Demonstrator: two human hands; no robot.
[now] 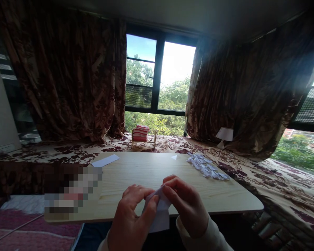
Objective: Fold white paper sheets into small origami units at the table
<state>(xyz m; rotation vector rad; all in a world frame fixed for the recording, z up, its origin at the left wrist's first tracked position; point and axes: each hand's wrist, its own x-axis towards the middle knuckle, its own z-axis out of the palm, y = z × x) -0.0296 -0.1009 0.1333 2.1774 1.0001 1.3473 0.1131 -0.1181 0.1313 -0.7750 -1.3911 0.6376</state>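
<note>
While the left hand pinches a partly folded paper strip between thumb and forefinger, the right hand pinches its upper part. Uneven fingertip pull could skew the unsupported fold. Beyond the right hand lie folded paper pieces; beyond the left, a flat white strip on the tabletop.

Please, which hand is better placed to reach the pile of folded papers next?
Right, probably: the right hand is nearer the folded papers, while the left hand is farther away; both hold the paper sheet.
</note>
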